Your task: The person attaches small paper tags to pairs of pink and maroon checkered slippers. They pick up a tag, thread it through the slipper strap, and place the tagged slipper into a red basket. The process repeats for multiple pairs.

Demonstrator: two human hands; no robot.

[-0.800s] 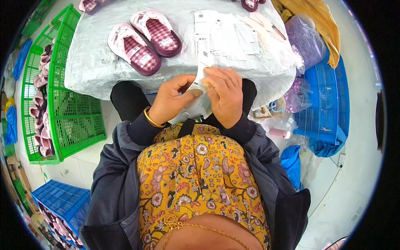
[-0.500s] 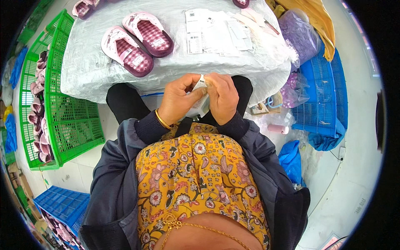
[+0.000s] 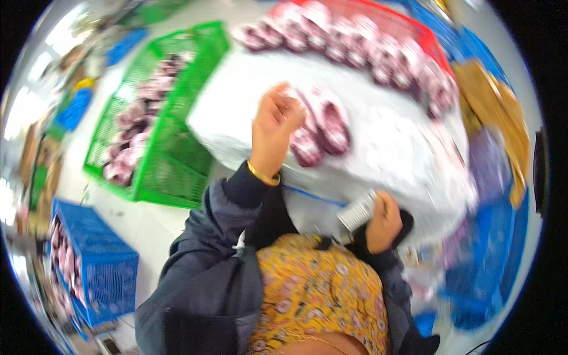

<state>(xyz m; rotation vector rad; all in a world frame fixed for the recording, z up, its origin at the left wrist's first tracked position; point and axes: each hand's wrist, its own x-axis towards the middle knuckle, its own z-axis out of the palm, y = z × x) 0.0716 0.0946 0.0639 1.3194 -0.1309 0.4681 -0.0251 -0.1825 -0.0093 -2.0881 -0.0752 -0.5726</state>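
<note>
My left hand (image 3: 273, 127) is over the table, beside the pair of slippers. Its fingers are curled in against the thumb, and blur hides whatever they hold. It overlaps the upper left of the nearer slipper (image 3: 306, 148); whether it touches is unclear. The other slipper (image 3: 334, 127), pink with a dark plum sole and checked lining, lies right beside it. Lower right, near the table's front edge and over my lap, my right hand (image 3: 384, 223) is closed on a white printed tag (image 3: 358, 212), which sticks out to the left.
A white-covered table (image 3: 234, 100) stands ahead. Along its far side runs a row of slippers (image 3: 337, 41) by a red basket (image 3: 408, 26). Left are a green crate (image 3: 177, 142) of slippers and a blue crate (image 3: 109, 284). Blue baskets (image 3: 491, 248) and a purple bag (image 3: 491, 160) stand right.
My hands have come apart from the tag they both held. The left has moved up to the slippers; the right keeps the tag, lower right. The whole view has shifted and blurred.
</note>
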